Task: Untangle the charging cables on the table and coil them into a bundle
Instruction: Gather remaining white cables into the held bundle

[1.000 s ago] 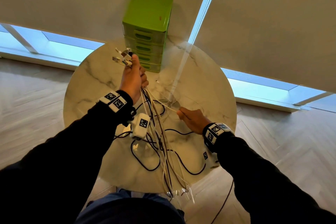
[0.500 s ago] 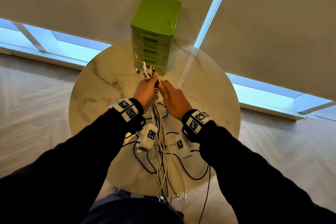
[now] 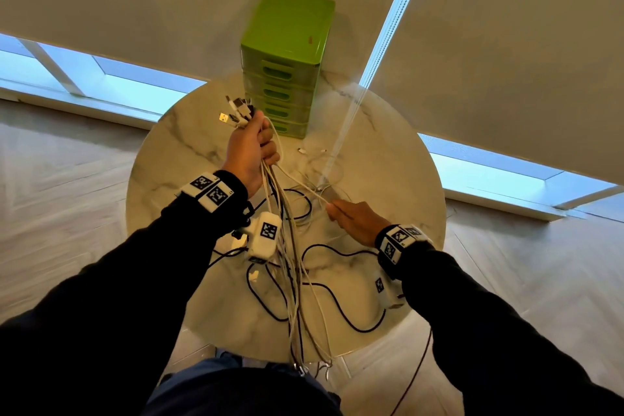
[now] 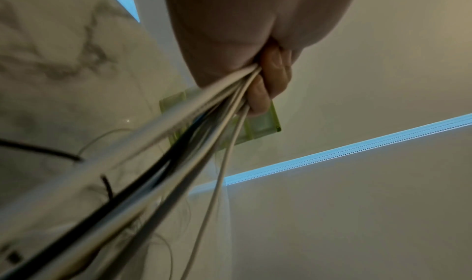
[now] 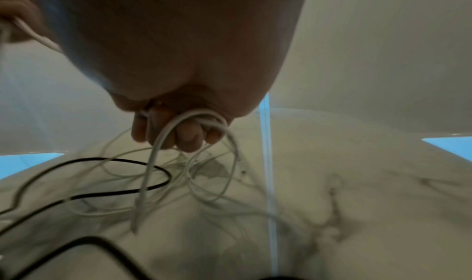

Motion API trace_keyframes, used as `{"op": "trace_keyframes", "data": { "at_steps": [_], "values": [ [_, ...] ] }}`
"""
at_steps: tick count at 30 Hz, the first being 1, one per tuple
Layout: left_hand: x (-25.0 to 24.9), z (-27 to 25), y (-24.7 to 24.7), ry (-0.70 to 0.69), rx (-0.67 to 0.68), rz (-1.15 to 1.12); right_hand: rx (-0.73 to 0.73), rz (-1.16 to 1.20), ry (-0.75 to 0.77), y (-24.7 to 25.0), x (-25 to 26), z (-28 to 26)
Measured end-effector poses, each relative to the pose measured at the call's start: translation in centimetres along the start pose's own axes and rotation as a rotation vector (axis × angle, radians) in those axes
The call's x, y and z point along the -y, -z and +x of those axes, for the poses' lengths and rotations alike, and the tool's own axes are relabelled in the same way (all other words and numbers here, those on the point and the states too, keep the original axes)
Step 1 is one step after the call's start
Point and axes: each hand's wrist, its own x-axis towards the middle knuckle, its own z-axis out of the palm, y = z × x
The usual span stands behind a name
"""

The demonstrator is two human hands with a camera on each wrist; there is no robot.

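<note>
My left hand [image 3: 251, 152] is raised over the round marble table [image 3: 189, 159] and grips a bundle of white and black charging cables [image 3: 287, 246] just below their USB plugs [image 3: 234, 111], which stick out above the fist. The cables hang down past the table's near edge; the left wrist view shows my left hand [image 4: 258, 78] curled round the cable bundle [image 4: 178, 143]. My right hand [image 3: 354, 218], lower and to the right, pinches one white cable [image 3: 300, 181] that runs up to the left fist. In the right wrist view my right hand [image 5: 178, 131] holds a looped white cable [image 5: 158, 153].
A green drawer unit [image 3: 287, 54] stands at the table's far edge. Loose white cable ends [image 3: 310, 150] and thin white loops lie in front of it. Black cable loops [image 3: 337, 300] lie on the near half. Window blinds hang behind, with a bead cord [image 3: 388, 30].
My right hand has come away from the left fist, down and to the right, drawing one white cable out. The left hand has risen slightly with the plug ends.
</note>
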Motion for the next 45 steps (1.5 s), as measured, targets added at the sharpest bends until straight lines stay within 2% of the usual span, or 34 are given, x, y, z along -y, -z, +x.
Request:
{"op": "trace_keyframes", "data": {
  "at_steps": [3, 5, 7, 9, 11, 13, 19, 23, 29, 33, 39, 43, 45],
  "values": [
    [-1.4, -0.1, 0.1, -0.072, 0.054, 0.083, 0.051, -0.198, -0.1, 1.1, -1.8, 0.7],
    [-1.6, -0.3, 0.2, -0.114, 0.085, 0.197, -0.014, -0.255, -0.157, 2.3, -1.6, 1.6],
    [-0.9, -0.6, 0.1, -0.124, 0.099, 0.311, -0.158, -0.187, -0.16, 3.6, -0.2, 2.6],
    [0.3, -1.1, -0.2, -0.103, 0.104, 0.398, -0.3, -0.023, -0.098, 4.8, 2.2, 3.3],
    [1.6, -1.5, -0.5, -0.078, 0.096, 0.455, -0.377, 0.124, -0.021, 5.4, 5.0, 3.7],
    [2.6, -1.5, -0.8, -0.069, 0.064, 0.477, -0.392, 0.172, 0.039, 5.4, 7.4, 3.8],
    [2.7, -1.9, -0.9, -0.12, 0.102, 0.537, -0.282, 0.201, 0.239, 3.8, 9.9, 3.5],
    [3.0, -1.1, -0.4, -0.112, 0.008, 0.596, -0.162, 0.203, 0.328, 3.1, 10.2, 2.6],
    [1.9, -0.6, 0.0, -0.095, -0.01, 0.464, -0.115, 0.176, 0.274, 1.8, 6.2, 1.8],
    [1.0, -1.0, 0.2, -0.1, 0.03, 0.337, -0.11, 0.001, 0.205, 1.5, 3.4, 2.2],
    [-0.5, -1.5, 0.2, -0.175, 0.08, 0.365, -0.055, -0.253, 0.147, 3.0, 2.4, 2.5],
    [-2.0, -1.4, 1.0, -0.215, 0.044, 0.397, 0.009, -0.401, 0.112, 4.2, 0.7, 2.5],
    [-2.8, -1.3, 1.9, -0.235, 0.003, 0.402, 0.045, -0.475, 0.021, 4.8, -1.1, 2.2]
  ]
}}
